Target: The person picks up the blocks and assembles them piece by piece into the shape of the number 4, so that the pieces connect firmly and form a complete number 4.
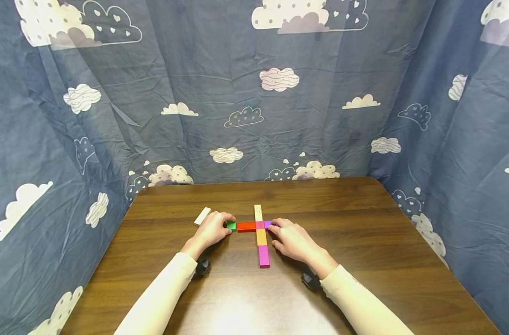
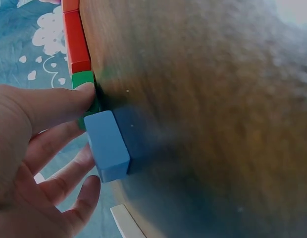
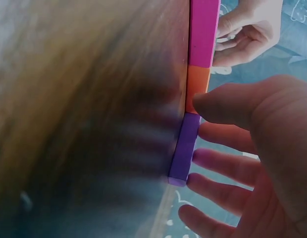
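My left hand pinches a green block between thumb and fingers, at the left end of a red block. In the left wrist view a blue block lies close beside those fingers; the hand hides it from the head view. My right hand rests its extended fingers along a purple block, the thumb near an orange block. The blocks form a cross, with a pink block at the middle, a pale yellow block above and a magenta block below.
A white block lies apart on the wooden table, behind the left hand. Dark wrist devices sit under both wrists. A blue curtain with cloud prints hangs behind and at both sides of the table.
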